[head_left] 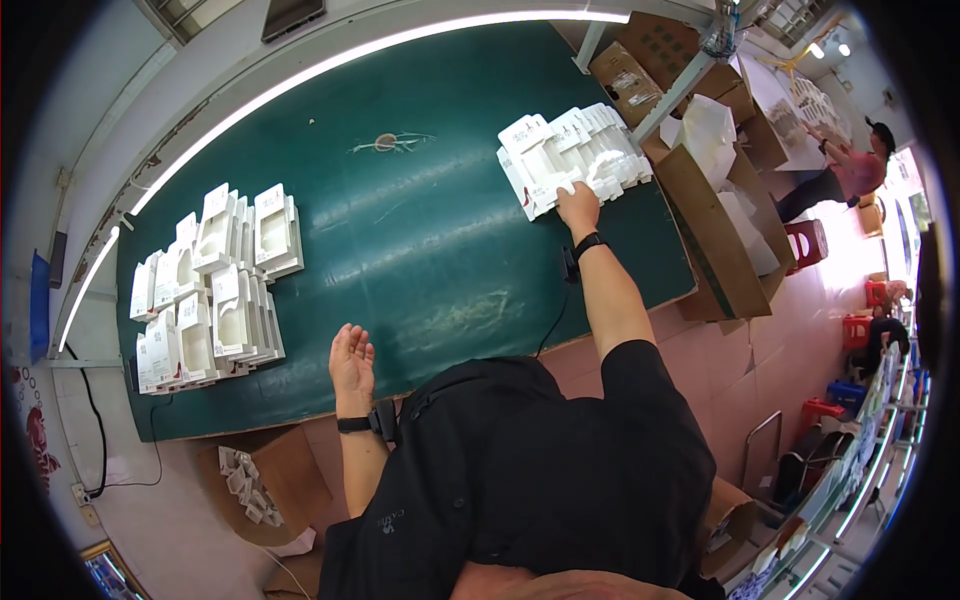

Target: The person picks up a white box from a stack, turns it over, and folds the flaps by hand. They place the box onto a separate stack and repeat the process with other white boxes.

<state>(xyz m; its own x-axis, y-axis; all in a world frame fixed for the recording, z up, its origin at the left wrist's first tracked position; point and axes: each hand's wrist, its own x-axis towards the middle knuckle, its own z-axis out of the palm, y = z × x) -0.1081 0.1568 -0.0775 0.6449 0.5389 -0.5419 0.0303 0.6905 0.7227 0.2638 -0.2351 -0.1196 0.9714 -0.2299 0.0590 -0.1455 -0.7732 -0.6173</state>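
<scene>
White cardboard boxes [540,155] with cut-out front windows stand in a tight group at the far right of the green table [400,240]. My right hand [580,207] reaches out to the near edge of this group, its fingers closed on one white box. Part of that grip is hidden by the hand itself. At the table's near edge, my left hand [352,358] hovers with loosely bent fingers and nothing in it. More of the same white boxes [228,310] stand in rows at the table's left end.
Right of the table is a large open carton [715,230] with clear plastic bags inside. Below the left end, another carton [265,480] holds white pieces. A lit tube lamp [330,65] runs along the far edge. Another person [850,170] works at the far right.
</scene>
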